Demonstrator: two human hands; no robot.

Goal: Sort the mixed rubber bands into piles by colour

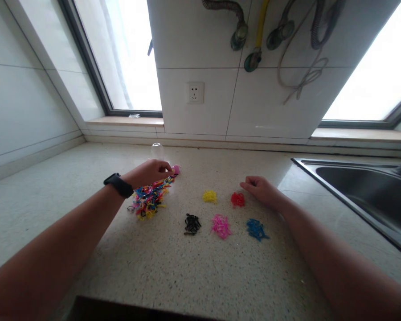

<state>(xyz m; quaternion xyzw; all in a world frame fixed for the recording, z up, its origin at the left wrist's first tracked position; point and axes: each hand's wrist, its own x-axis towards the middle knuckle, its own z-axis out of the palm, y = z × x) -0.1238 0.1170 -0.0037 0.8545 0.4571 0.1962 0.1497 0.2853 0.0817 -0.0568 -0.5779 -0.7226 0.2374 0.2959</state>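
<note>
Over the far end of a heap of mixed-colour small rubber bands (150, 198) is my left hand (152, 171), wearing a black watch (118, 184). Its thumb and forefinger are pinched beside a pink bit (176, 169); anything between them is too small to make out. My right hand (260, 189) rests on the counter just right of a red pile of bands (238, 199). Its fingers are curled and hide whatever is inside. Separate piles lie between my arms: yellow (209, 196), black (192, 224), pink (221, 226) and blue (257, 229).
A clear plastic cup or dome (157, 150) stands behind my left hand. The speckled counter (227, 276) runs to a tiled wall with a socket (195, 92). A steel sink (357, 187) is set in on the right. Hoses and valves (253, 61) hang above.
</note>
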